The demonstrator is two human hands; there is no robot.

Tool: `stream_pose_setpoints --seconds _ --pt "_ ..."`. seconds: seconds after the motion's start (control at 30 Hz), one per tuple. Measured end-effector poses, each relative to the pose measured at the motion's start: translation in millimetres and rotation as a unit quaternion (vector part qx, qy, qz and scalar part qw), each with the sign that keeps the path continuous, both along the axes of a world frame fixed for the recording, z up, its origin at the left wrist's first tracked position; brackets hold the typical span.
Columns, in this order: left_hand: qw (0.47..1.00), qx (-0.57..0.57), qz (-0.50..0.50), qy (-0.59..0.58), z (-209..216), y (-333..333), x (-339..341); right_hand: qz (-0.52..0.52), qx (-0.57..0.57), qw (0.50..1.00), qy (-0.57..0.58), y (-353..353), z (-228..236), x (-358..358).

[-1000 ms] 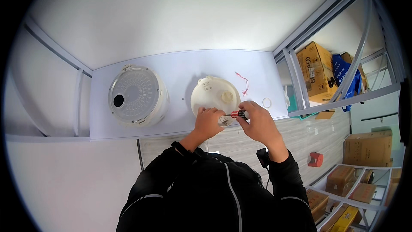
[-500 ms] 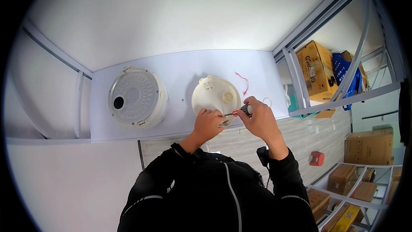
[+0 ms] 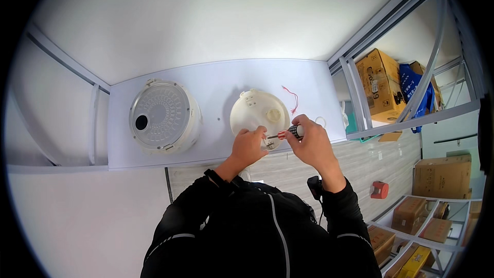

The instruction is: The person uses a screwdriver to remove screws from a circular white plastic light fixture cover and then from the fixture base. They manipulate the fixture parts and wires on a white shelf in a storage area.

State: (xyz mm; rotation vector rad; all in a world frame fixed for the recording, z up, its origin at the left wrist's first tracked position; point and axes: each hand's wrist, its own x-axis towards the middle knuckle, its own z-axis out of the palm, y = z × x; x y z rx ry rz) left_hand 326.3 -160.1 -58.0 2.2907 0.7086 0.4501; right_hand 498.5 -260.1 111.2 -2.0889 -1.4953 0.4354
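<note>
A screwdriver (image 3: 292, 132) with a black-and-white checkered handle and a red collar is gripped in my right hand (image 3: 314, 144). Its shaft points left, towards the near rim of a round cream plastic cover (image 3: 246, 115) whose inner side faces up. Over that rim, at the screwdriver's tip, are the bent fingers of my left hand (image 3: 248, 146); whatever they pinch is too small to make out. A small metal part (image 3: 268, 144) shows on the cover below the tip. Inside the cover sits a round, yellowish raised piece (image 3: 273, 115).
Left on the white table (image 3: 216, 80) stands a white round appliance body (image 3: 163, 116) with a perforated disc on top. A tiny dark piece (image 3: 218, 119), a red wire (image 3: 291, 98) and a pale ring (image 3: 320, 121) lie around the cover. Metal frame posts (image 3: 358, 92) flank the table's right end.
My left fingers have shifted slightly and spread a little near the screwdriver's tip, showing more of the small metal part. The right hand and screwdriver have barely moved.
</note>
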Motion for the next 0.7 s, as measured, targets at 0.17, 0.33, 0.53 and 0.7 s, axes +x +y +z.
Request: stream_pose_setpoints --seconds 0.17,0.33,0.53,0.7 --pt "1.0 -0.007 -0.003 0.015 1 1 2 0.003 -0.007 1.0 0.014 0 -4 -1" --pt "0.999 -0.02 -0.003 0.034 2 2 4 0.01 -0.006 1.0 -0.011 0 -10 -1" --pt "0.998 -0.042 -0.001 0.056 3 4 6 0.069 0.009 0.996 -0.051 2 -3 -10" --pt "0.997 -0.039 -0.004 0.063 4 5 9 0.148 0.096 0.981 -0.085 6 -1 -6"
